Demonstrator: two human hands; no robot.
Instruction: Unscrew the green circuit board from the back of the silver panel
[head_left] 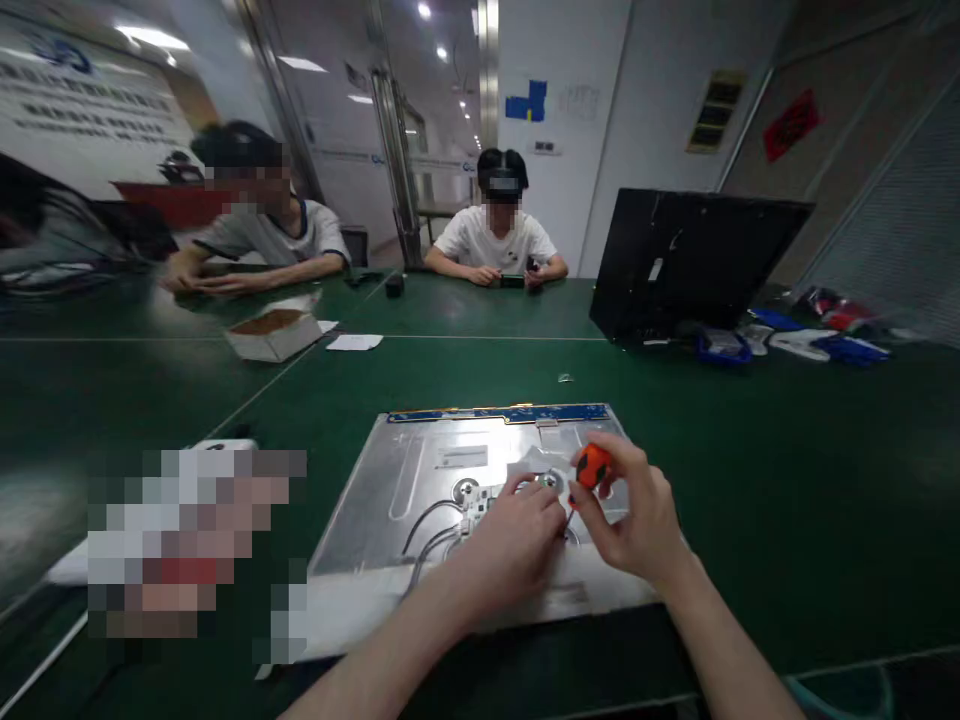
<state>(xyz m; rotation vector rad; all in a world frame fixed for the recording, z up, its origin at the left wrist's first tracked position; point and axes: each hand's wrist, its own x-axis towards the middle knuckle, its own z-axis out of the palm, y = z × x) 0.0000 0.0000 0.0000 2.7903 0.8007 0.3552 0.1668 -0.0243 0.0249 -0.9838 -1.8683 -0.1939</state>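
Note:
A silver metal panel [420, 500], the back of a flat screen, lies flat on the green table [787, 480] in front of me. Grey cables and a small white circuit board [476, 500] sit near its middle. My right hand [634, 515] is closed round a screwdriver with an orange handle [594, 464], held upright with its tip down on the panel. My left hand [517, 545] rests on the panel right beside the tip, fingers curled and pinched close to it; what they hold is hidden.
A black monitor [694, 260] stands at the back right, with blue and white items [795, 342] beside it. An open cardboard box [274, 333] and paper [355, 342] lie at the back left. Two people sit across the table. A blurred patch covers the near left.

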